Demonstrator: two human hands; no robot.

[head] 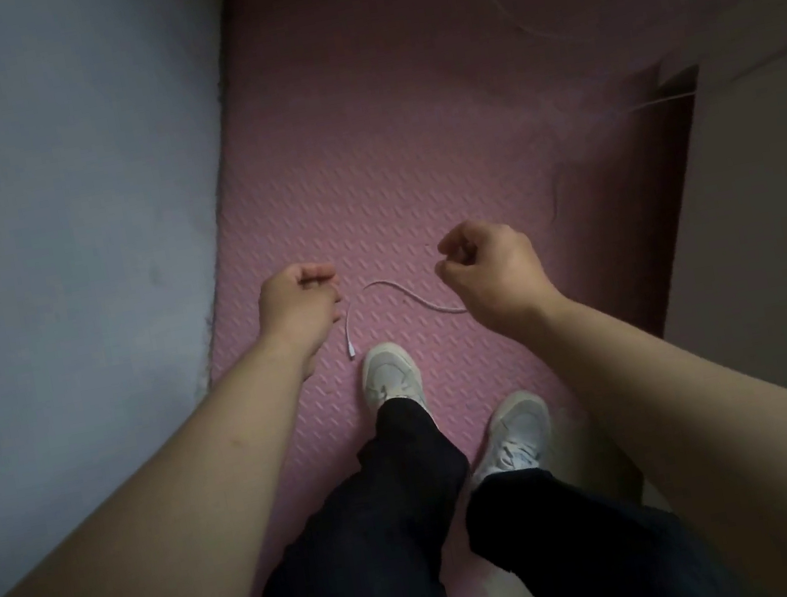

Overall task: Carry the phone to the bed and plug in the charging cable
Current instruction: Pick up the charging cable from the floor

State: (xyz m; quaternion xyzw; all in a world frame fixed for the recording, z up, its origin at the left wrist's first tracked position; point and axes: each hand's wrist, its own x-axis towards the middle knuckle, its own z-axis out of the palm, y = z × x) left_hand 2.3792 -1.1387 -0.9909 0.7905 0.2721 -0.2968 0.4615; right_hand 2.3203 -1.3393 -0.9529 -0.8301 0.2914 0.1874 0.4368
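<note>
Pink embossed foam mat covers the floor, with a bluish surface at the left. Both hands are over it with curled fingers. The white charging cable curves between them. One part goes under the right hand, and the connector end hangs just beside the left hand (whether either hand really grips it, I cannot tell), above a white sneaker.

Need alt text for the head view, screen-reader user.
Looking down, a person's left hand and right hand, both with curled fingers, hover over a pink foam mat with a white charging cable arcing between them; whether either grips it is unclear. No phone is visible.
</note>
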